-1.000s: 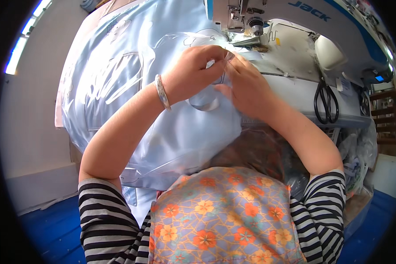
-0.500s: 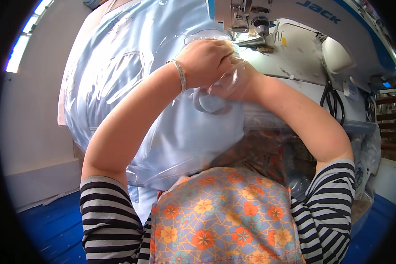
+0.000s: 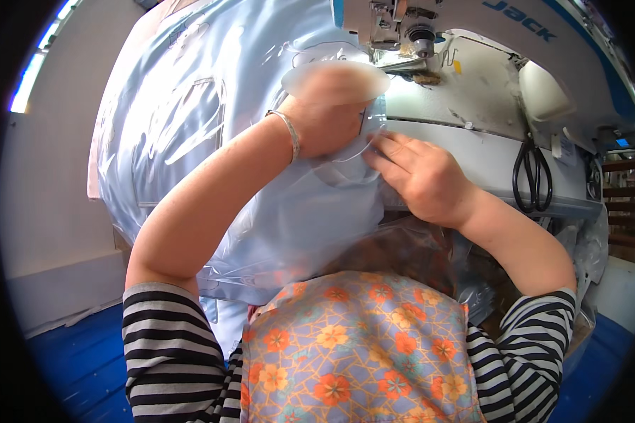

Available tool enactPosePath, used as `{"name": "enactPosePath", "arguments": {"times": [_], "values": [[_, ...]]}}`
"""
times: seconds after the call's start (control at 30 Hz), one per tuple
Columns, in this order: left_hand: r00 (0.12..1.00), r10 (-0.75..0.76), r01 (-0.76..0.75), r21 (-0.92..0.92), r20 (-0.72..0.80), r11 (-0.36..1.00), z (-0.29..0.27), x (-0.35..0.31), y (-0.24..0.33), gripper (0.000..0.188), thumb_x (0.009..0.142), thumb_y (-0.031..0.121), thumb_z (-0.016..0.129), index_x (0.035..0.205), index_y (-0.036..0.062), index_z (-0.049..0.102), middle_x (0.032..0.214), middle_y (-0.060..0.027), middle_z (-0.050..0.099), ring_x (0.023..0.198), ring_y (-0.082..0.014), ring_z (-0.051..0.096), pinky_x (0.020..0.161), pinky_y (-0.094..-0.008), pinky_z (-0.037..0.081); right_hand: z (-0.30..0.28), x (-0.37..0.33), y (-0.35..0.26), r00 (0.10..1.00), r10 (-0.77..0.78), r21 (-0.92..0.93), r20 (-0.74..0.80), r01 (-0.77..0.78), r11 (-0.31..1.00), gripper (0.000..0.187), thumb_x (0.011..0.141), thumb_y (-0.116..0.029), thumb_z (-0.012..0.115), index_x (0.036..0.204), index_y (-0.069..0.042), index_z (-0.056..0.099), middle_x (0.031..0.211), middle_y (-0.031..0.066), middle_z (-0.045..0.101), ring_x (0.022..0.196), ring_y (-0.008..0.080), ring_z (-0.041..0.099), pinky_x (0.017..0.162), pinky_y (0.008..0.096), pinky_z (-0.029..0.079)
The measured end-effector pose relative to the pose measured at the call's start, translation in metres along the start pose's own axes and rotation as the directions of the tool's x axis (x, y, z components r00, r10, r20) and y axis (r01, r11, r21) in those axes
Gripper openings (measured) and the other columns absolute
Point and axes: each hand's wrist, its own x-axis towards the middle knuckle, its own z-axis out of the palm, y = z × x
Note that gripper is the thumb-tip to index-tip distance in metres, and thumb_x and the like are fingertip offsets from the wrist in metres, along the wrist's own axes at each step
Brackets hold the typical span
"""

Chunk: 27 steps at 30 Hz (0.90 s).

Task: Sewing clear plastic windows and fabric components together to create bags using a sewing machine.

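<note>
Light blue fabric lies under a shiny clear plastic sheet, spread to the left of the sewing machine and down toward my lap. My left hand rests over the sheet near the machine's needle area, with a bracelet on its wrist. A blur covers the back of that hand, and its fingertips are hidden. To its right, my right hand pinches the curved edge of the plastic between thumb and fingers. The hands are apart, with a strip of plastic between them.
The sewing machine's head stands at the far right, over its pale bed. A pair of black-handled scissors hangs at the table's front edge. A flowered apron covers my lap.
My right hand has come out from beside the left one, moving right and toward me. The left hand stays near the same spot. A grey strip loop below the hands is no longer distinct.
</note>
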Motion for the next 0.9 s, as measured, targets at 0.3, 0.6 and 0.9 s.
{"name": "enactPosePath", "arguments": {"times": [0.3,0.6,0.9], "values": [[0.994,0.111,-0.112,-0.056,-0.012,0.992,-0.001,0.003,-0.016,0.035,0.079,0.019,0.063,0.111,0.0062,0.063,0.115,-0.0068,0.063,0.109,-0.0236,0.057,0.097,-0.0381,0.043,0.003,0.020,0.009,0.990,0.117,-0.008,-0.080,-0.118,0.993,0.020,0.088,-0.008,0.057,0.103,0.005,0.063,0.101,0.0193,0.066,0.084,0.0318,0.065,0.073,0.0371,0.054],[0.988,-0.153,0.152,0.029,0.032,0.988,-0.059,-0.038,-0.016,0.030,0.080,0.025,0.069,0.102,0.0057,0.065,0.112,-0.0093,0.062,0.108,-0.0296,0.056,0.095,-0.0401,0.044,0.013,0.034,0.048,0.978,0.053,-0.069,-0.200,-0.068,0.995,0.019,0.091,-0.010,0.058,0.100,0.005,0.064,0.096,0.0185,0.067,0.084,0.0323,0.065,0.074,0.0370,0.054],[0.762,-0.570,0.545,0.170,0.307,0.821,-0.057,-0.131,-0.107,0.065,0.090,0.055,0.051,0.146,0.0250,0.036,0.152,-0.0128,0.027,0.141,-0.0328,0.023,0.113,-0.0549,0.016,-0.008,0.034,0.052,0.987,0.092,0.025,0.133,-0.096,0.995,0.060,0.077,-0.032,0.073,0.127,-0.005,0.053,0.137,0.0165,0.047,0.122,0.0329,0.049,0.101,0.0412,0.042]]}}
